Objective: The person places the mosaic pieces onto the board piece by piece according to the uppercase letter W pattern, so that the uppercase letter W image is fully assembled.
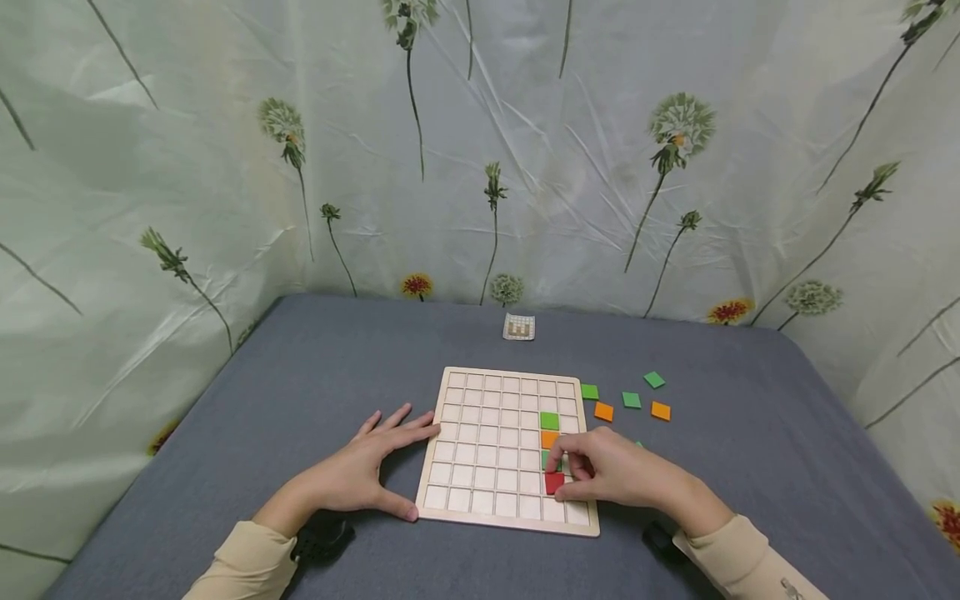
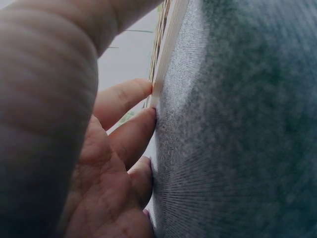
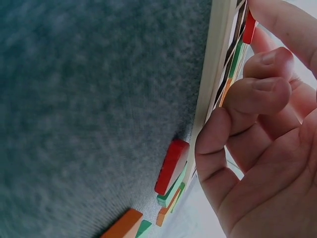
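A pale wooden grid board (image 1: pixel 486 454) lies on the table, a column of square tiles in its right part. My right hand (image 1: pixel 626 471) pinches a red tile (image 1: pixel 554 483) between thumb and index finger, at a cell nearest me in that column. Just beyond it sit a green tile (image 1: pixel 546 459), partly behind the fingers, an orange tile (image 1: pixel 550 439) and a light green tile (image 1: pixel 550 420). With fingers spread, my left hand (image 1: pixel 352 475) touches the board's left edge, thumb by the near corner. The left wrist view shows its fingertips against the wooden rim (image 2: pixel 159 82).
Right of the board lie loose tiles: a light green one (image 1: pixel 590 392), orange ones (image 1: pixel 661 411) and green ones (image 1: pixel 632 401). Another red tile (image 3: pixel 172 167) shows beside the board in the right wrist view. A small patterned card (image 1: pixel 519 327) lies near the table's far edge, before a flowered curtain (image 1: pixel 465 125).
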{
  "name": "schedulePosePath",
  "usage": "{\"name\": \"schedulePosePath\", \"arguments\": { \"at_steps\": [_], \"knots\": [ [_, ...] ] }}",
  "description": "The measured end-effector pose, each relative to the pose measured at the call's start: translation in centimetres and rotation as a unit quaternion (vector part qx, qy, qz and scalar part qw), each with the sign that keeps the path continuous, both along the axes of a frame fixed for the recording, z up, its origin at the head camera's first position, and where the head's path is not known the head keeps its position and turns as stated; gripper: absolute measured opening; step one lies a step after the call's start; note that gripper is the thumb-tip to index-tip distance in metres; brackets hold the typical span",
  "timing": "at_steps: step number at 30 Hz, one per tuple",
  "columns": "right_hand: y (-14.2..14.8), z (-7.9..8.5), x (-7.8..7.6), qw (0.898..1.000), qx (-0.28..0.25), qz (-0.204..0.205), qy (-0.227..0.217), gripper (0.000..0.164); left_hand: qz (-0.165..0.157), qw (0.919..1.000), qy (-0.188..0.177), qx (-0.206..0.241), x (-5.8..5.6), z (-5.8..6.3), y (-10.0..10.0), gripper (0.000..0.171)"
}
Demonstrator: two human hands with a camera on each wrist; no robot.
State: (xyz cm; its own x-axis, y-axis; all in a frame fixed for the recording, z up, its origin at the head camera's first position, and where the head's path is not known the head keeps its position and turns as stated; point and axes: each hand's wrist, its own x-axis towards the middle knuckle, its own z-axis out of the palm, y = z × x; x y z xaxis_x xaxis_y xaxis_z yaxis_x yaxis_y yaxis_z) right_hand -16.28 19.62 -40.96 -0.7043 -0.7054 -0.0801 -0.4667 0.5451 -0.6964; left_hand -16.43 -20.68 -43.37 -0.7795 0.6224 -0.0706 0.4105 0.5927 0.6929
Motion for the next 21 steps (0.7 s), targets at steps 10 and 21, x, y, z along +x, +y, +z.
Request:
{"name": "schedulePosePath", "arguments": {
  "at_steps": [10,21],
  "knots": [
    [0.03,0.09,0.21,1.0,0.0,0.0,-0.002,0.018,-0.002,1.0,-0.007,0.003,0.05,0.05,0.11,0.107],
    [0.01,0.08,0.2,1.0,-0.001,0.0,0.003,0.016,0.005,0.9999,-0.01,0.003,0.19,0.24,0.13,0.107]
  ]
}}
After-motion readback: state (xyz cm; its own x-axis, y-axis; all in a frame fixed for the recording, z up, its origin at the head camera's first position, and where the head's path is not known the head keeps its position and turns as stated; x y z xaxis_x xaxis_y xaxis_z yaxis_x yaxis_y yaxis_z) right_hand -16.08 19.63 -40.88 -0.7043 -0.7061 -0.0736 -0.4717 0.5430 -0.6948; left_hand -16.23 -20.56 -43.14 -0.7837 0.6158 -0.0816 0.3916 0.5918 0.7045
